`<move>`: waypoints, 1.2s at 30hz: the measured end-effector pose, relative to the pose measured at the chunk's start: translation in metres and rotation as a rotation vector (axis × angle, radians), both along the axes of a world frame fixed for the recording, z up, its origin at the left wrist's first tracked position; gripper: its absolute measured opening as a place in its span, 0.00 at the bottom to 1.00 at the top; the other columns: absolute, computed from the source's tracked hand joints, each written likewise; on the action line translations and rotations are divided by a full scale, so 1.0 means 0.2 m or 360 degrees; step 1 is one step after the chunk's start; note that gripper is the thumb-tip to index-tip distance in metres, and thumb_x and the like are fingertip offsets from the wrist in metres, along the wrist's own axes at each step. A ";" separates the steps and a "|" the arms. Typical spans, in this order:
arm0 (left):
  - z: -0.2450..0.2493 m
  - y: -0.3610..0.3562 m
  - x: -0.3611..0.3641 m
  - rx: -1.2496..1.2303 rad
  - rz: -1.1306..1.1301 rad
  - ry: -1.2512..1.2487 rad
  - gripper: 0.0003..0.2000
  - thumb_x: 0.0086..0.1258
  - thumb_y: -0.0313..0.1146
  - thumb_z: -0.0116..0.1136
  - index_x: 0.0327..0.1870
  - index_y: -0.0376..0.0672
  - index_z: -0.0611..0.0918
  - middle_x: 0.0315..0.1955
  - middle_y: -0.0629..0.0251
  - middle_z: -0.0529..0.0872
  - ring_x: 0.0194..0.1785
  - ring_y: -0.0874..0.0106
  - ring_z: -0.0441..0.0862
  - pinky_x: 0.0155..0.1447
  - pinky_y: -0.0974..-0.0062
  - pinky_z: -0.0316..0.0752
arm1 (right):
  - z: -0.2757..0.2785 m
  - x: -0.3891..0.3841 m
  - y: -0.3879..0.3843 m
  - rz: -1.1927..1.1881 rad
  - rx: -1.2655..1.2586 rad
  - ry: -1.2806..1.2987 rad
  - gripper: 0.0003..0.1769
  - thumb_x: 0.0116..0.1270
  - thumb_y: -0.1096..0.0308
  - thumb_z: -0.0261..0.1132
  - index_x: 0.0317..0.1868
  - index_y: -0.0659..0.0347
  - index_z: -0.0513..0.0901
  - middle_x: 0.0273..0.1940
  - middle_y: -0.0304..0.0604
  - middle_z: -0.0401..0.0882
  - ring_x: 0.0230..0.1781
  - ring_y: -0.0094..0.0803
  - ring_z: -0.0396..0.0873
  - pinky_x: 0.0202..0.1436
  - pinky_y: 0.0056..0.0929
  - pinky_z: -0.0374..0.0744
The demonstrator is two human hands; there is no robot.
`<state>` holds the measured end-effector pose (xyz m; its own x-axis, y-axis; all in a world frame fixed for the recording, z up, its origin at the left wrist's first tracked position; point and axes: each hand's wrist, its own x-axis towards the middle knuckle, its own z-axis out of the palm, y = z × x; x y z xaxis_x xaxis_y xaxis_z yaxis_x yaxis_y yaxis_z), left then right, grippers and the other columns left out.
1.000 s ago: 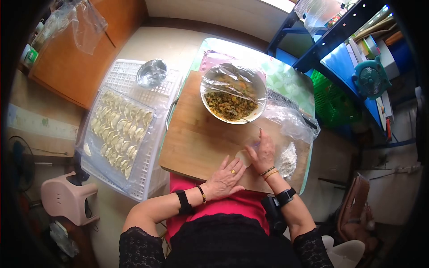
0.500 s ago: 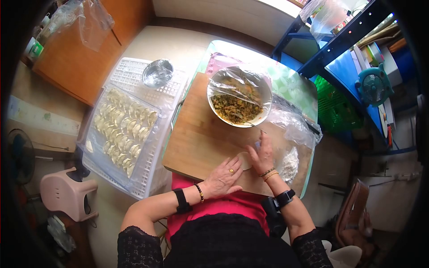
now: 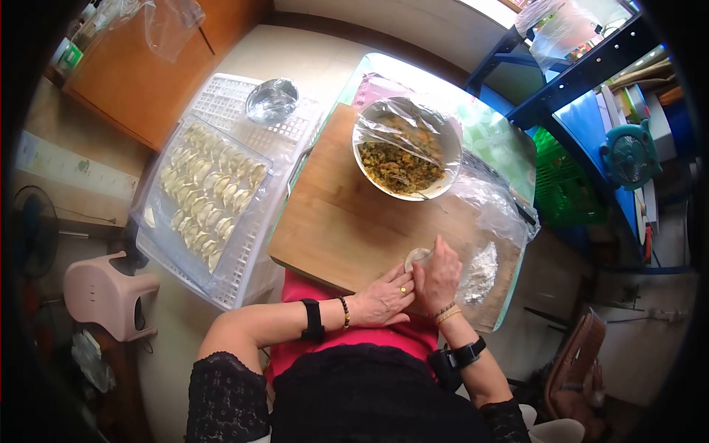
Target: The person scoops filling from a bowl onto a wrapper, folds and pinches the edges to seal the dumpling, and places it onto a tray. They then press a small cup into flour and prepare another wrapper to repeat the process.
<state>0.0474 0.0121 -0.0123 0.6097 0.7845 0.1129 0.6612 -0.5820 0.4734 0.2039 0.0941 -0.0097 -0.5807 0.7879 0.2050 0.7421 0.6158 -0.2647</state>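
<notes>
At the front edge of the wooden board [image 3: 332, 214], a small pale round of dough [image 3: 416, 258] lies between my hands. My left hand [image 3: 380, 301] rests flat with fingers stretched out, its fingertips at the dough's near edge. My right hand [image 3: 439, 277] is closed over the dough's right side. Its curled fingers hide whatever they grip; only a pale, partly see-through edge shows beside them. Beyond the hands stands a bowl of chopped filling [image 3: 399, 166], half covered with clear plastic film, a thin metal handle over its rim.
Left of the board, a tray [image 3: 236, 255] of several rows of dumplings [image 3: 207, 192] sits on a white plastic crate [image 3: 221, 88] beside a metal bowl [image 3: 272, 101]. White flour [image 3: 481, 273] is heaped at the board's right. A pink stool [image 3: 107, 295] stands on the floor.
My right hand has gone from stretched fingers to a closed grip and come down over the dough. My left hand has shifted slightly right. The whole view has shifted a little.
</notes>
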 end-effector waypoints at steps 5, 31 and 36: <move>-0.02 0.00 0.02 0.0189 0.0112 -0.0115 0.31 0.65 0.54 0.57 0.58 0.32 0.74 0.61 0.45 0.70 0.70 0.50 0.61 0.75 0.47 0.51 | 0.03 0.03 0.22 -0.0238 -0.0192 0.0197 0.41 0.57 0.57 0.72 0.67 0.65 0.66 0.51 0.53 0.75 0.50 0.49 0.74 0.56 0.43 0.70; 0.03 -0.07 -0.09 -0.0116 0.0152 -0.0048 0.31 0.66 0.55 0.55 0.56 0.32 0.76 0.62 0.46 0.71 0.71 0.50 0.61 0.77 0.47 0.47 | 0.03 -0.17 -0.02 0.0111 -0.0035 -0.0023 0.42 0.62 0.58 0.67 0.72 0.64 0.59 0.61 0.58 0.69 0.61 0.53 0.69 0.62 0.51 0.65; -0.01 -0.07 -0.08 0.0171 0.0262 -0.0110 0.32 0.65 0.55 0.56 0.58 0.32 0.74 0.58 0.48 0.72 0.69 0.52 0.63 0.77 0.48 0.47 | 0.00 -0.16 0.23 -0.0204 -0.0246 0.0149 0.41 0.58 0.56 0.71 0.68 0.63 0.64 0.55 0.54 0.74 0.54 0.48 0.74 0.56 0.46 0.69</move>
<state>0.0322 -0.0015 -0.0145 0.4620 0.8542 0.2384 0.7198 -0.5182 0.4619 0.1724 0.1406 -0.0096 -0.4579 0.8802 0.1246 0.7795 0.4649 -0.4199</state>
